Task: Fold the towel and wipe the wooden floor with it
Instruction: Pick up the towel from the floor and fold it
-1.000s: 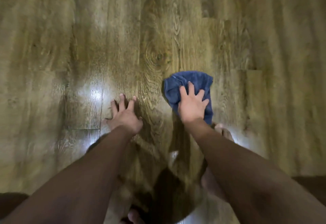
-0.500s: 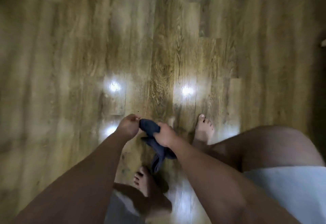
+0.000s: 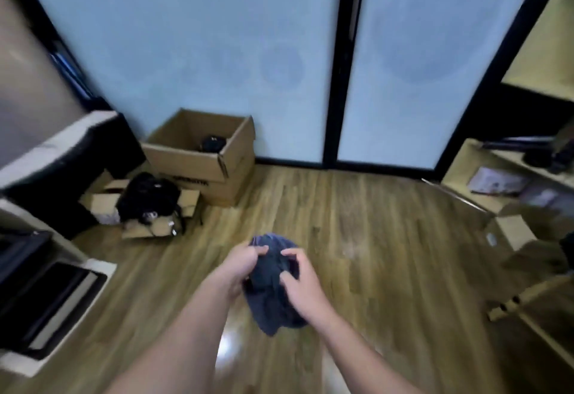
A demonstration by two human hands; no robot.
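Observation:
The dark blue towel [image 3: 273,294] is bunched in the air in front of me, well above the wooden floor [image 3: 372,238]. My left hand [image 3: 243,265] grips its upper left part with the fingers curled into the cloth. My right hand [image 3: 299,282] holds its right side, thumb and fingers pinching the fabric. The lower end of the towel hangs loose below both hands.
Open cardboard boxes [image 3: 198,151] and a black bag [image 3: 146,198] lie at the back left by the frosted glass doors [image 3: 341,67]. A laptop [image 3: 52,300] sits at the left edge. Wooden shelves [image 3: 509,170] and a small box [image 3: 509,232] stand at the right.
The towel came off the floor, where my right hand pressed it, into both hands. My view has risen from the floor to the room.

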